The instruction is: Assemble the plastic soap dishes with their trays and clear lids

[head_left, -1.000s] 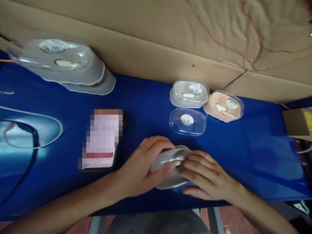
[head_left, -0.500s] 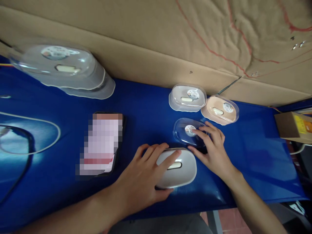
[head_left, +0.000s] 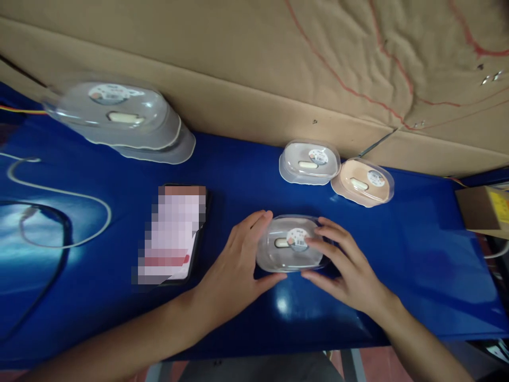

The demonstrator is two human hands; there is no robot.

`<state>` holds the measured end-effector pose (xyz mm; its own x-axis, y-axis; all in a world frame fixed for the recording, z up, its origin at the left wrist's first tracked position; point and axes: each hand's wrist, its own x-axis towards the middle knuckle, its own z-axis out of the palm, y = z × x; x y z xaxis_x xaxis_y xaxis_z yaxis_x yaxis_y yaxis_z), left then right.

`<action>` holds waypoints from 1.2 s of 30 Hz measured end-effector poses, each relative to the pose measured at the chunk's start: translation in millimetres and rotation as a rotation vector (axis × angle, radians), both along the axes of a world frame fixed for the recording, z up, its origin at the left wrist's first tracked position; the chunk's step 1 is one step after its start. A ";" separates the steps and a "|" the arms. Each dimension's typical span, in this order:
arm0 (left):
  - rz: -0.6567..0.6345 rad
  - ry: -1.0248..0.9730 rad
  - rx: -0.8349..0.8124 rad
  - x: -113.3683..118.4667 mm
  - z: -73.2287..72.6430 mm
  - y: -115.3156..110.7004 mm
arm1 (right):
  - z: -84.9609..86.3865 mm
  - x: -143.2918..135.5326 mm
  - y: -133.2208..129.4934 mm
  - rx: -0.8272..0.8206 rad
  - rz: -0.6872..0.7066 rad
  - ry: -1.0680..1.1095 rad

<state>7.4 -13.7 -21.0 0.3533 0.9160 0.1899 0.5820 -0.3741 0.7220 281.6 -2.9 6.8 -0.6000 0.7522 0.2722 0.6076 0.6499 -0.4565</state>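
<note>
A small oval grey plastic dish (head_left: 269, 253) is in front of me at the middle of the table, with a clear plastic lid (head_left: 304, 263) over it. Through the lid I see a cream oblong piece (head_left: 281, 242) in the dish; a round printed label (head_left: 297, 240) is stuck to the lid. My left hand (head_left: 238, 254) is wrapped round the dish's left end, thumb at the near side. On the right end, my right hand (head_left: 350, 262) grips the lid between thumb and fingers, one fingertip by the label. I cannot tell whether the lid is fully seated.
Behind are a lidded grey dish (head_left: 308, 172) and a lidded peach dish (head_left: 360, 196). Larger lidded containers are stacked (head_left: 151, 135) at the back left. A phone (head_left: 173, 233) and cables (head_left: 66, 233) lie on the blue table (head_left: 421, 265). A cardboard box (head_left: 479, 209) stands at right.
The clear lid, earlier behind the dish in my right hand, is now over it. My left hand has moved away from me with the dish. The view has shifted slightly.
</note>
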 end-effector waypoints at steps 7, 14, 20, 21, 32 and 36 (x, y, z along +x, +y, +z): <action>-0.036 0.002 -0.030 -0.4 0.1 1.6 | -2.6 -8.6 -0.8 0.079 0.056 -0.070; -0.075 0.011 -0.071 0.2 4.0 4.8 | 1.8 -7.5 -1.5 0.140 0.111 -0.084; -0.093 0.044 -0.027 0.2 5.6 5.9 | 2.4 -10.6 -3.1 0.087 0.057 -0.082; -0.098 0.058 -0.021 -0.1 5.6 6.6 | 1.3 -11.3 -3.0 0.085 0.053 -0.070; -0.080 0.141 -0.033 -3.1 7.1 10.0 | -10.2 2.2 9.3 -0.202 0.082 0.156; 0.012 0.222 0.028 -2.0 8.6 13.2 | -9.1 9.1 17.3 -0.179 -0.006 0.212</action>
